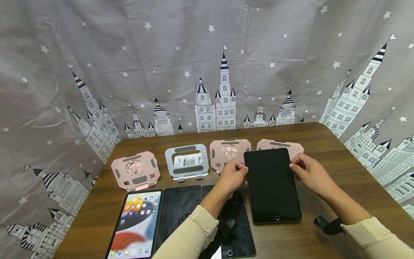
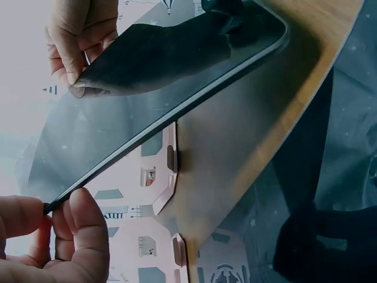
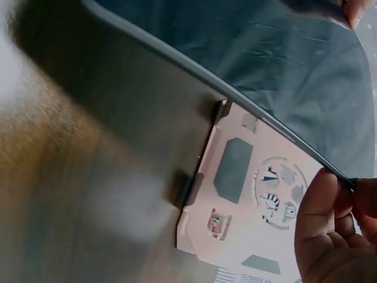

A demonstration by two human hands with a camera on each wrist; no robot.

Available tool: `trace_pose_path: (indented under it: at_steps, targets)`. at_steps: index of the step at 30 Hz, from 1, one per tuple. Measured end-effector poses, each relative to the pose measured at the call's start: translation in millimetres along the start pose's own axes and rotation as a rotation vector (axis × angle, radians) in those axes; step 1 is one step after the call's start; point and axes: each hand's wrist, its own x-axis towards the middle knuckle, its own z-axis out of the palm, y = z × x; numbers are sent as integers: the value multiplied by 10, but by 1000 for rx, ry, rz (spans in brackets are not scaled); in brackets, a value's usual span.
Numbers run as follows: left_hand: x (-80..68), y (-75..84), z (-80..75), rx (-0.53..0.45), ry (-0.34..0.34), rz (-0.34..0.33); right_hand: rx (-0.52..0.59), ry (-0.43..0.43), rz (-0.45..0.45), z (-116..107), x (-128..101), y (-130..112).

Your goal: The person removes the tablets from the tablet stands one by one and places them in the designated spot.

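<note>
Dark-screened black tablet [image 1: 272, 185] pinched at top corners by left hand [image 1: 231, 176] and right hand [image 1: 308, 172], far edge lifted toward pink metal stand [image 1: 280, 146] near tabletop [image 1: 339, 158] far edge.

Four tablets are out on the table: one lit [image 1: 137, 225], two dark and lying flat [image 1: 179, 212] [image 1: 234, 230], and one dark [image 1: 272, 185] held up. Four folding stands line the back: three pink [image 1: 135, 170] [image 1: 229, 153] [image 1: 280, 145], one silver [image 1: 187, 161]. Two hands [image 1: 231, 176] [image 1: 308, 172] show.

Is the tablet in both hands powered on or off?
Off as far as visible: the held tablet is black, unlike the lit tablet at left.
</note>
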Motion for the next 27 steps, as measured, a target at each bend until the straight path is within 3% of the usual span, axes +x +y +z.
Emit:
trace_pose_path:
  at_steps: [20,27]
  targets:
    - [-212,-287,18,-55,-39,-153,174,-208,90,149,-131,214]
    - [-282,-331,3,-14,-53,-180,196,-257,108,213,-164,287]
